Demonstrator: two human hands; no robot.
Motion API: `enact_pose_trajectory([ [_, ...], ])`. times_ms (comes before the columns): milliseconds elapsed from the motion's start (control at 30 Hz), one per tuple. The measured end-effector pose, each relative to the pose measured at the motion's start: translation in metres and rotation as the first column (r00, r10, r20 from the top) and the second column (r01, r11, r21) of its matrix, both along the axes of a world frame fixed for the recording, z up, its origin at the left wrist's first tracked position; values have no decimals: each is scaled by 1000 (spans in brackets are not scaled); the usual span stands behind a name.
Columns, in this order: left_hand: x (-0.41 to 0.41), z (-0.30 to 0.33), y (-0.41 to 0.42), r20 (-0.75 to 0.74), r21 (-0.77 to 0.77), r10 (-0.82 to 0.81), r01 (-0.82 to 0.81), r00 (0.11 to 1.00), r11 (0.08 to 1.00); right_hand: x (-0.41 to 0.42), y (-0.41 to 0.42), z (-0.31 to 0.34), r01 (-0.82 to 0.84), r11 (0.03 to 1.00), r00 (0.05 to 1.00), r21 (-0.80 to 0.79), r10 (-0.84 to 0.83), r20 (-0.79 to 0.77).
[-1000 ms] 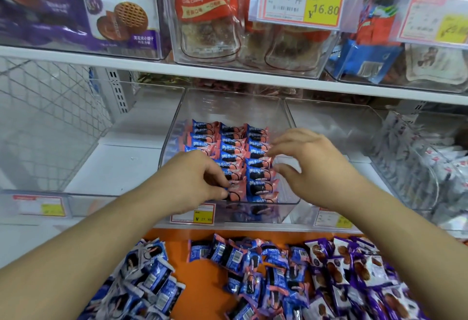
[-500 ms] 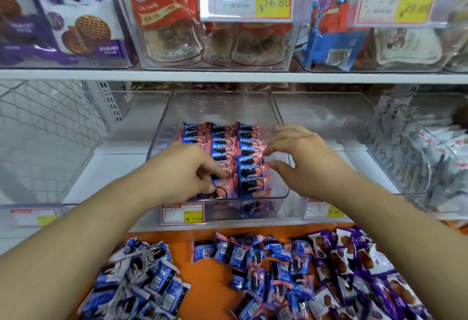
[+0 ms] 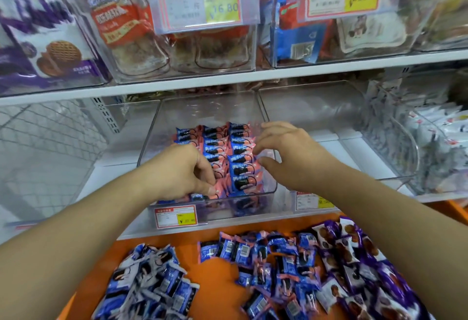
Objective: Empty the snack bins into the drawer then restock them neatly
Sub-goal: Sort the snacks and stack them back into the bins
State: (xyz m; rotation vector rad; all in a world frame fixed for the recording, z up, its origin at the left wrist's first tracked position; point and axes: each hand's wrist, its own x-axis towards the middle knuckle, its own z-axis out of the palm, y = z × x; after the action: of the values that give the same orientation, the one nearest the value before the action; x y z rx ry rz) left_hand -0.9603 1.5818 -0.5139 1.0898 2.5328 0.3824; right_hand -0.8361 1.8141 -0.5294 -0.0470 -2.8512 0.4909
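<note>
Fingers of the left hand are curled and pinch a pink-and-blue snack packet at the near end of the middle row, where half a second ago they pressed lower against the near wall of the clear bin. Since then the view has swung left and tilted, so the bin now sits centre frame. The right hand stays poised over the right row of packets, its fingers loosely bent and spread, thumb apart from the rest; the fingertips touch the tops of the wrappers without closing on any. Both forearms reach from the near edge up into the bin, wrists level, palms facing down. Three tidy rows fill the bin's middle, and its far part is bare. Below, near the viewer, the orange drawer holds loose heaps of blue packets, with purple ones to the right.
</note>
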Motion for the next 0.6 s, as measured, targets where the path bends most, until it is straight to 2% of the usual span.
enact_pose_trajectory([
  [167,1,-10,11,0,-9,-28,28,1000,1000,-1,-1,0,-1,1000,1000,-26,2,8],
  [400,-3,-11,10,140,19,-48,46,989,999,1,0,-1,6,999,1000,-44,-5,18],
  [500,-7,-5,3,243,26,-62,57,968,998,0,1,-2,-1,998,1000,-60,2,12],
  [600,-12,-6,-3,266,44,-59,49,962,998,0,2,-4,-3,998,1000,-63,4,13],
])
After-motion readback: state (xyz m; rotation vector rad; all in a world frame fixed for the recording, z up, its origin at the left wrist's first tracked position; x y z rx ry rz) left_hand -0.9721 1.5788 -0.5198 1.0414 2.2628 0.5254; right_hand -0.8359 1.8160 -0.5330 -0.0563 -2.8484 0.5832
